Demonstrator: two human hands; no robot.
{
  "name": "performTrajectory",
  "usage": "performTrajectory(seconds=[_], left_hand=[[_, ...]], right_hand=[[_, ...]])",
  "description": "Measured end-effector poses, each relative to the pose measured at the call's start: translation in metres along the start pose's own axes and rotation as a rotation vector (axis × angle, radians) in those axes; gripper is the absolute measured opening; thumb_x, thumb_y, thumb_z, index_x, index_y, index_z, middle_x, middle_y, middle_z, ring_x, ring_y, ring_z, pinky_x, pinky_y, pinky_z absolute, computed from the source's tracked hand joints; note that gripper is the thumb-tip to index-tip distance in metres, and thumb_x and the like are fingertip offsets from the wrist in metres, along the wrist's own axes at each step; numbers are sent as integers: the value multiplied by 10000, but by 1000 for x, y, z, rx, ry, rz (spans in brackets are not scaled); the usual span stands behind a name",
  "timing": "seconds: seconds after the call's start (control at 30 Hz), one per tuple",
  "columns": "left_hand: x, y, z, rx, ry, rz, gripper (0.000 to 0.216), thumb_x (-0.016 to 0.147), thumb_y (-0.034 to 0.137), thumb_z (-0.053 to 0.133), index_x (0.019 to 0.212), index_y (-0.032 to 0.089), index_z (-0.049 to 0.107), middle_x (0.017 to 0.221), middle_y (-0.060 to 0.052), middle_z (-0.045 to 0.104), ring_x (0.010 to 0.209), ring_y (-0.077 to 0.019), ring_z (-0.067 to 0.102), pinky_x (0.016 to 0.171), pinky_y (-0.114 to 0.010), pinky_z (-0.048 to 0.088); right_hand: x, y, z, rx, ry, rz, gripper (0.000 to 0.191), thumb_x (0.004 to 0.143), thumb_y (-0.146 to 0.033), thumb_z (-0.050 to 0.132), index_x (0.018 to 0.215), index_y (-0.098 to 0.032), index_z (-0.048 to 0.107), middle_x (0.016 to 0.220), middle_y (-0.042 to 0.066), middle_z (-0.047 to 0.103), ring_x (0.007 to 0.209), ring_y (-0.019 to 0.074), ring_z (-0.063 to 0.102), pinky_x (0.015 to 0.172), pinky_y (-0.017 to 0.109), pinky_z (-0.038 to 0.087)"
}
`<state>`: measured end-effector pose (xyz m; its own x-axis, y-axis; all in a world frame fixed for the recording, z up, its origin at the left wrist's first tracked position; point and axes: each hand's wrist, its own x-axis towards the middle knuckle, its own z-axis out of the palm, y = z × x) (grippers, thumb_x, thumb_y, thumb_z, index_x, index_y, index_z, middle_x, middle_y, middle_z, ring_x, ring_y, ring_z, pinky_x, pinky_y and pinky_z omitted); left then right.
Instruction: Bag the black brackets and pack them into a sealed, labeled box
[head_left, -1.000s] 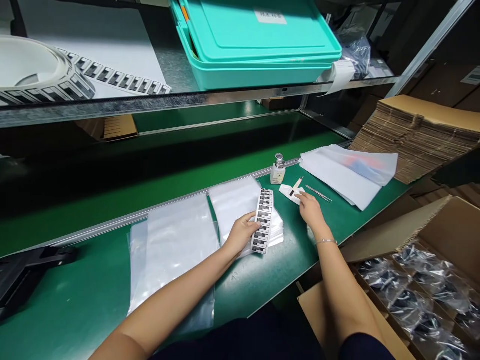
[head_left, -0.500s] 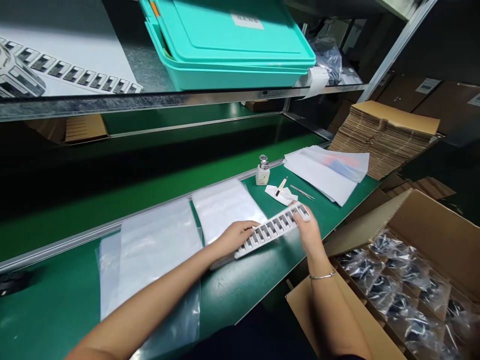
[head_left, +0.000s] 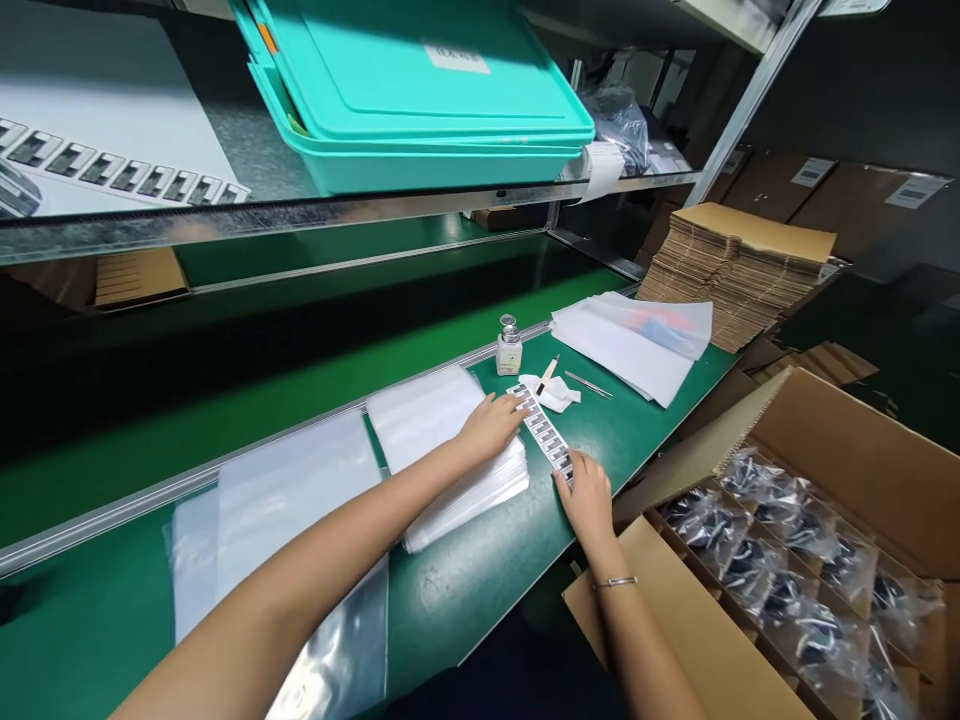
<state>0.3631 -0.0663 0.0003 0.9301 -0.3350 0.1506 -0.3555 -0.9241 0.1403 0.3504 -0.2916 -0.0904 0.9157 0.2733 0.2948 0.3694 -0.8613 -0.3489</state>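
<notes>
A white strip of black-and-white labels [head_left: 544, 430] lies flat on the green table [head_left: 480, 570], just right of a stack of clear plastic bags [head_left: 442, 445]. My left hand [head_left: 491, 425] rests on the stack's far right corner, fingertips touching the strip's far end, fingers fairly flat. My right hand [head_left: 586, 497] presses on the strip's near end with its fingers bent down on it.
A small glass bottle [head_left: 509, 346], a white cloth with a small tool [head_left: 550, 390] and tweezers [head_left: 589, 384] lie beyond the strip. More clear bags [head_left: 285, 500] lie left. White sheets [head_left: 630, 340], stacked cardboard [head_left: 739, 265], an open box of bagged parts [head_left: 795, 560] are right. A teal bin [head_left: 420, 90] sits on the shelf.
The label strip went from held up across both hands to lying flat on the table beside the bag stack. My right hand moved toward me to its near end; the view shifted right.
</notes>
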Motion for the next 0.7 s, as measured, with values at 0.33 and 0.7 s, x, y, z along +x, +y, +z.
performTrajectory(seconds=[0.33,0.7], left_hand=[[-253,-35,-13,32,101,-420,440,958,377,384,1358,252,515,1414,-72,526,1245,-265,536,1019,-429,463],[-348,7,33,16,24,-905,561,929,406,455,1454,215,401,1547,-124,327,1431,-303,293,1134,-549,258]], right_hand=[[12,8,11,73,39,-179,406,928,-396,439,1213,-156,599,1237,164,596,1104,306,542,921,461,444],[34,16,32,200,50,-374,688,889,-592,289,1202,-55,587,1248,261,587,1195,370,522,994,557,412]])
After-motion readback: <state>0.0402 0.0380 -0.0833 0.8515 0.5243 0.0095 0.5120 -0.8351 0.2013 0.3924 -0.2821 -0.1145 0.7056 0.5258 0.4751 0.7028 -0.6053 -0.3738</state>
